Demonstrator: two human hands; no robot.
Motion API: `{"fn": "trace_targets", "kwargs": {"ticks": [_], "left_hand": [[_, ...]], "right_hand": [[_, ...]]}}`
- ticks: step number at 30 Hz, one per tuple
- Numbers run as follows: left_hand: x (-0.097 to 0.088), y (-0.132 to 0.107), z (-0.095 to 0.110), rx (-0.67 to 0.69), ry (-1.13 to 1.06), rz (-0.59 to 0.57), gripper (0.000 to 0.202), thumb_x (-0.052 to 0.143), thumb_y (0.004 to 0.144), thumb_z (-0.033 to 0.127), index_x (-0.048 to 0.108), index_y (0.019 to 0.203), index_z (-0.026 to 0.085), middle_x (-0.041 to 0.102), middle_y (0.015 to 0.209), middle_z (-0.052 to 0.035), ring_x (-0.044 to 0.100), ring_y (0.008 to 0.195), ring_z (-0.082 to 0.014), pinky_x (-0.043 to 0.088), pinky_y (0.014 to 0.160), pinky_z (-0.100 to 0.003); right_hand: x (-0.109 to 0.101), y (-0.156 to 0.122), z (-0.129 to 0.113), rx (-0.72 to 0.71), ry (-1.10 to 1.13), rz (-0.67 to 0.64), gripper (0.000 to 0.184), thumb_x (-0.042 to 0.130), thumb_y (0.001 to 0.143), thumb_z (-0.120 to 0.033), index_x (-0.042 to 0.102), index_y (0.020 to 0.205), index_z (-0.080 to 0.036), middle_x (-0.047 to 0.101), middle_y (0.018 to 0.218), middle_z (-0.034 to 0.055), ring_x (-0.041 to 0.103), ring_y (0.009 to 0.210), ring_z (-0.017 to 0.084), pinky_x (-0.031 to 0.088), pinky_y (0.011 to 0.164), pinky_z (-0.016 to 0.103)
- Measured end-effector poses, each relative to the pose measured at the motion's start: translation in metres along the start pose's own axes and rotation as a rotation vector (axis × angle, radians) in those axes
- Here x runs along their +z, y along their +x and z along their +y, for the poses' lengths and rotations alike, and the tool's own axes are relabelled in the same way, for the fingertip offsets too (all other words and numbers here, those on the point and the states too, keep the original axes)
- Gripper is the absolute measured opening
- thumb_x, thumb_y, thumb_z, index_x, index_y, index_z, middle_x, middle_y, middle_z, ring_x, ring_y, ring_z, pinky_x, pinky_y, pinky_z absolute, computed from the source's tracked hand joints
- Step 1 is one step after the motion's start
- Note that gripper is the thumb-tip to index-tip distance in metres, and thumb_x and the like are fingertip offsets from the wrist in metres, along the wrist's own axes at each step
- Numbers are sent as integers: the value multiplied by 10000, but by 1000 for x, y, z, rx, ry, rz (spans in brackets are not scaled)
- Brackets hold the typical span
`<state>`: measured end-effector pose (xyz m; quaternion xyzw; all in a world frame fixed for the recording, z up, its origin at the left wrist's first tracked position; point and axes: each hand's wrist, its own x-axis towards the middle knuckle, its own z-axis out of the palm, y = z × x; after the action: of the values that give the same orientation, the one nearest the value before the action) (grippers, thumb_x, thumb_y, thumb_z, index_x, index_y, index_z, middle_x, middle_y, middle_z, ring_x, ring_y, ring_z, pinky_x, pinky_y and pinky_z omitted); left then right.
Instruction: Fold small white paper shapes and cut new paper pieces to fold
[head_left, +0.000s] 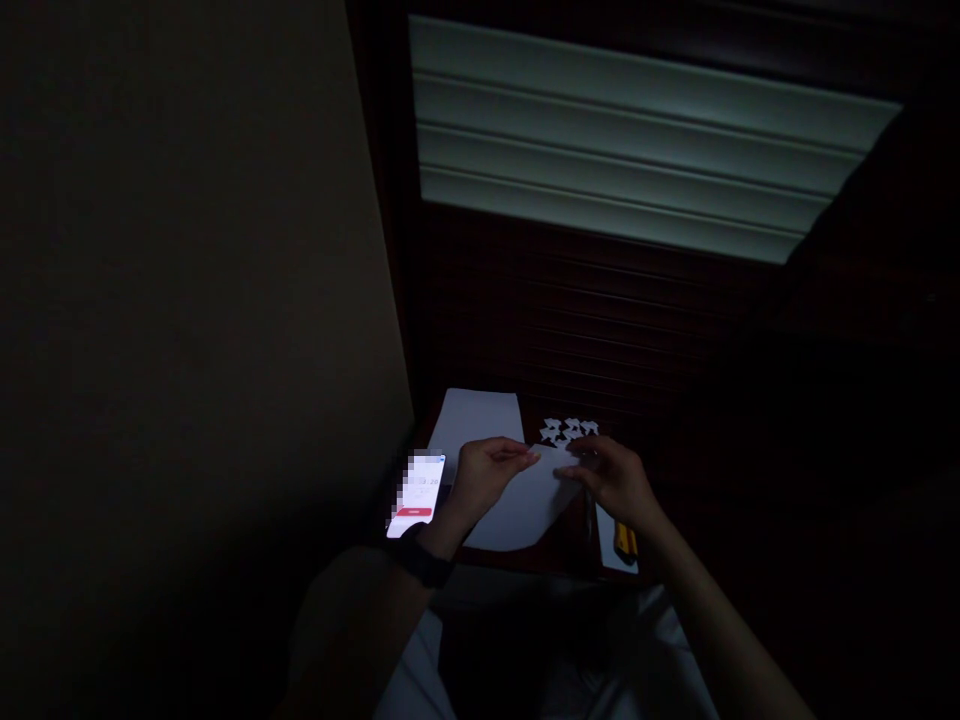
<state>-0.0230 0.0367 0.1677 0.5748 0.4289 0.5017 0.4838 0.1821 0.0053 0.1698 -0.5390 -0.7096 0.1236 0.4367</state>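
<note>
White sheet (pixel 517 510) lies over the table (pixel 568 545), likely light, thin, easily creased; grip by edges. Left hand (pixel 484 475): thumb and finger pinched on its top edge. Right hand (pixel 622 482): at upper right corner, can't tell if clamped. Phone (pixel 416 497) digits: only "20" legible.

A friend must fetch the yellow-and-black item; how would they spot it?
Below the pale slatted panel is a dark table. Near its front right lies a narrow white sheet. The yellow-and-black item is at that sheet's right edge, the only yellow thing there.
</note>
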Motion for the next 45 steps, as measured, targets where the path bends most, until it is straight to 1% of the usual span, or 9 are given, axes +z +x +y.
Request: {"fn": "trace_targets", "kwargs": {"ticks": [5, 8, 11, 14, 17, 24, 27, 31, 45], "left_hand": [[-2, -12, 2, 126, 83, -59, 158, 691, 678, 331, 725, 766, 205, 719, 806, -30, 659, 792, -198, 510, 742, -275], [-10, -23, -12, 126, 67, 43, 298, 684, 682, 377, 694, 930, 212, 691, 993, -36, 625, 941, -206, 482, 842, -289], [-13, -39, -41, -108, -23, 231, 403, 618, 711, 499, 674, 901, 147, 694, 944, -96, 641, 900, -228, 512, 759, -299], [-8, -57, -77, -585, -239, 73, 591, 550, 684, 640, 662, 868, 90, 691, 860, -162, 675, 681, -242, 523, 551, -306], [1, -70, -109, -613, -364, -46, 531, 654, 639, 566, 659, 921, 117, 692, 847, -121, 671, 673, -205, 499, 529, -245], [4, -72, -153, -628, -256, 1, 435, 722, 581, 513, 645, 693, 99, 622, 566, -42, 638, 548, -170, 477, 465, -218], [5, -70, -155, -621, -290, 19, 439, 712, 605, 509, 644, 733, 94, 651, 654, -65, 651, 587, -174, 519, 526, -247], [11, -69, -150, -590, -339, -38, 431, 692, 642, 501, 642, 756, 88, 662, 739, -86, 657, 636, -178, 538, 591, -272], [4, -43, -145, -578, -321, -246, 455, 656, 690, 500, 644, 896, 94, 687, 899, -164, 671, 763, -211, 534, 669, -286]], "right_hand": [[-1, -6, -3, -274, -164, -122, 168, 637, 770, -273, 669, 932, -242, 692, 898, 45, 632, 832, 204, 448, 852, 375], [6, -25, 5, -399, -278, 18, 225, 534, 814, -144, 648, 995, -214, 685, 972, 55, 622, 932, 197, 395, 960, 418], [24, -54, 19, -489, -380, 193, 334, 536, 801, -101, 596, 1111, -209, 664, 1059, 65, 570, 1060, 223, 362, 1001, 453], [52, -81, 36, -497, -471, 117, 378, 541, 803, -86, 563, 1161, -204, 634, 1122, 78, 517, 1132, 249, 315, 1027, 503], [76, -100, 51, -487, -464, -10, 360, 516, 821, -84, 573, 1143, -234, 641, 1114, 49, 479, 1172, 248, 274, 1044, 526], [89, -144, 45, 24, -141, -90, 378, 530, 788, -127, 579, 1146, -239, 545, 1245, 72, 373, 1244, 289, 271, 1030, 509], [100, -159, 30, 573, 223, 15, 264, 563, 805, -345, 635, 1000, -184, 651, 1013, 119, 583, 982, 282, 433, 868, 450], [118, -150, 24, 1264, 1023, -177, 500, 565, 737, -576, 609, 991, -148, 668, 906, 129, 651, 799, 248, 508, 660, 360], [141, -87, 59, 1159, 1254, 209, 275, 758, 633, -243, 600, 844, -164, 692, 756, 30, 661, 718, 190, 561, 605, 281]]}}
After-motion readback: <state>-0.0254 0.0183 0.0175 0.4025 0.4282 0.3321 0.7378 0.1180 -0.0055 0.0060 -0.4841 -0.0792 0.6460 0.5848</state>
